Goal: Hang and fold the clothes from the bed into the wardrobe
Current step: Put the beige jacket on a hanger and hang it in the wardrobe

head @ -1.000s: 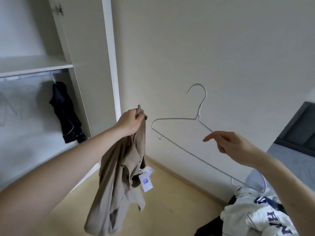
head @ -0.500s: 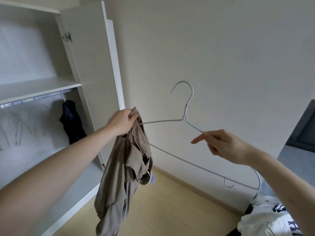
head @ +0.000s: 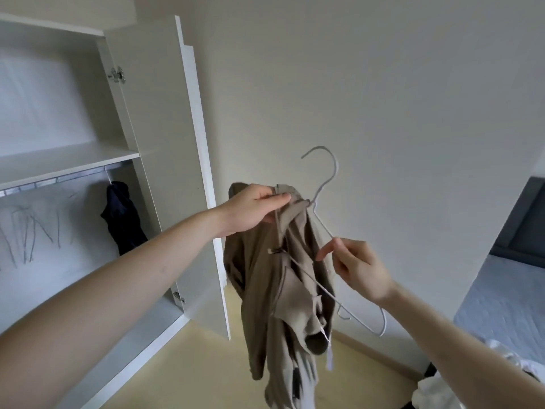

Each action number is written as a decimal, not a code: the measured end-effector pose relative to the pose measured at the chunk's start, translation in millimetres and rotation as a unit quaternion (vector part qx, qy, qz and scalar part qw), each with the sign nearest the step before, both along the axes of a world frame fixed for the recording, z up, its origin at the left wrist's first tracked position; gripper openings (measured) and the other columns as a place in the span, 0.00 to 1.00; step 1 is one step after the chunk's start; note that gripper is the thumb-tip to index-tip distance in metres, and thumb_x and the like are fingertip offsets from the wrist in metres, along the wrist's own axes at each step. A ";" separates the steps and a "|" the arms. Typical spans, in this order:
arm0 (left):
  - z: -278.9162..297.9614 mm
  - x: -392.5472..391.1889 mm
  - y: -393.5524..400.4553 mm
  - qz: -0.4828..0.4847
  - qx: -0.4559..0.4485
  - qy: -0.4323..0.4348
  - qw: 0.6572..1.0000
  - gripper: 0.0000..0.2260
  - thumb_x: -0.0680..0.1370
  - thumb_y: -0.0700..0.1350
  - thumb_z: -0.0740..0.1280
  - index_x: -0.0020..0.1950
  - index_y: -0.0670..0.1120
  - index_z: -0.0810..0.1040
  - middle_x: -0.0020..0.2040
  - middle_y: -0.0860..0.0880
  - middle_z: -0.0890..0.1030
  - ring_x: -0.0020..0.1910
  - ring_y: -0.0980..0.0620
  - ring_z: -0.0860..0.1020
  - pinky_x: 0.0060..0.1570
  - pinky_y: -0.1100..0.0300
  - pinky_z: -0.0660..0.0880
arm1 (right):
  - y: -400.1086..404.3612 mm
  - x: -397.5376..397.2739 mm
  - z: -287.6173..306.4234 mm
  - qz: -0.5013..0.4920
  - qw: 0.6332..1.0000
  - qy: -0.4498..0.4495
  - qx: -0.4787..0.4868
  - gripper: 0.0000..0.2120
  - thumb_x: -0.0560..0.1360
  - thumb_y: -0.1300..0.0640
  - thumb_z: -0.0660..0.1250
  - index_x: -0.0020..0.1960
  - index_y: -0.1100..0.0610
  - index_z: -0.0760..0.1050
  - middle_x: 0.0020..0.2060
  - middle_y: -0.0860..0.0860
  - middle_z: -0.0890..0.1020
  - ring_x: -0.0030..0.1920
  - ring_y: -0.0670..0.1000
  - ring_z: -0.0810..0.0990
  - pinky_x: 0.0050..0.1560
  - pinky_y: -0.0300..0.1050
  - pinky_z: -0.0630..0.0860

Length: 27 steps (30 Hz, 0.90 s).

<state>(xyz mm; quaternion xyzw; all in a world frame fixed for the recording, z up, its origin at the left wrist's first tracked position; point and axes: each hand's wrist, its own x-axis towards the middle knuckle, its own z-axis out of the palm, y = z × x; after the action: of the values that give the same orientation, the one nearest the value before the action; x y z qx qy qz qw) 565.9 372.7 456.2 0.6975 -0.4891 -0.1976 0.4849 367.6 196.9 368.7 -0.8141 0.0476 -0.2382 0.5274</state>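
Main risk: the beige shirt [head: 283, 290] is bunched in one thick clump on the near-left end of the wire hanger [head: 324, 219], only one shoulder fed in, far as I can tell. If the left hand [head: 253, 209] lets go of the collar before the other hanger arm goes through, the whole weight likely slides off that end onto the floor [head: 188, 370]. Second risk: a button or loop looks caught on the lower wire at mid-chest; pulling the hanger right against it could tear fabric or bend the thin wire. Third: a white price tag [head: 328, 354] dangles low on a string and could hook the small notch on the hanger's right end. Grip state: left hand closed on the shirt collar, thumb on top; right hand [head: 356, 267] pinching the upper right arm of the hanger between thumb and finger, remaining fingers curled. A light pinch on a thin rod lets the hanger rotate easily under uneven load. Shirt location: in the air between both hands, in front of the open wardrobe [head: 67, 160] door, well apart from the rail [head: 56, 180]. Looks: soft, thin, limp cloth, heavily folded on itself, sleeves hanging straight down, collar crumpled at top. One dark garment [head: 122, 216] hangs on the rail's right end. More clothes sit at the near right on the bed [head: 501, 305].
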 end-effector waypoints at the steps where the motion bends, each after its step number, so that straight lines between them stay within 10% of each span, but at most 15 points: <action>1: 1.7 -4.7 1.0 -0.036 0.009 0.009 0.999 0.16 0.85 0.52 0.64 0.48 0.42 0.85 0.50 0.45 0.86 0.53 0.49 0.84 0.66 0.48 0.77 | -0.6 -2.3 -2.3 -0.004 0.999 -0.017 0.027 0.25 0.87 0.48 0.54 0.44 0.58 0.83 0.23 0.49 0.64 0.24 0.48 0.60 0.27 0.37 0.61; 4: 5.8 -15.6 1.7 -0.086 0.057 -0.090 0.991 0.15 0.83 0.53 0.63 0.56 0.44 0.82 0.52 0.49 0.82 0.54 0.51 0.79 0.69 0.41 0.72 | 0.9 -6.0 -12.1 -0.017 0.996 -0.032 0.079 0.25 0.88 0.53 0.52 0.43 0.61 0.81 0.22 0.49 0.63 0.23 0.46 0.58 0.24 0.34 0.59; 9: -32.5 -31.0 6.8 0.054 -0.005 -0.142 0.988 0.14 0.78 0.45 0.68 0.61 0.58 0.76 0.56 0.57 0.79 0.53 0.59 0.80 0.51 0.62 0.77 | -5.6 -12.4 -18.6 -0.039 0.989 -0.058 0.128 0.25 0.88 0.55 0.51 0.41 0.61 0.79 0.22 0.52 0.62 0.22 0.47 0.57 0.23 0.35 0.58; 16: -106.7 -55.8 -28.0 0.098 -0.004 0.090 0.991 0.14 0.79 0.57 0.71 0.61 0.53 0.80 0.51 0.52 0.85 0.47 0.54 0.85 0.46 0.51 0.85 | -15.5 -9.8 -0.7 -0.038 0.992 -0.059 0.104 0.26 0.89 0.55 0.51 0.40 0.60 0.80 0.21 0.51 0.63 0.21 0.46 0.58 0.23 0.35 0.59; 22: -108.0 -50.5 -56.4 0.201 -0.090 0.037 0.975 0.09 0.81 0.55 0.68 0.47 0.53 0.84 0.43 0.57 0.86 0.44 0.61 0.82 0.47 0.67 0.77 | -18.1 -4.9 2.9 -0.044 0.989 -0.088 0.112 0.25 0.84 0.47 0.54 0.34 0.53 0.79 0.20 0.49 0.64 0.21 0.46 0.59 0.23 0.36 0.58; 27: -125.8 -44.1 -55.4 0.201 -0.049 0.085 0.975 0.20 0.79 0.63 0.63 0.43 0.46 0.77 0.42 0.45 0.81 0.39 0.56 0.79 0.46 0.56 0.74 | -17.0 0.7 -7.4 -0.085 0.975 -0.143 0.145 0.24 0.84 0.47 0.55 0.34 0.54 0.76 0.21 0.51 0.63 0.22 0.48 0.58 0.25 0.40 0.55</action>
<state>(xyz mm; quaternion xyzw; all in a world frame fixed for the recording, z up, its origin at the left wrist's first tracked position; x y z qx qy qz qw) 521.8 317.3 330.4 0.7376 -0.3056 -0.1305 0.5878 368.3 179.9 361.2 -0.6794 0.0748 -0.3864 0.6193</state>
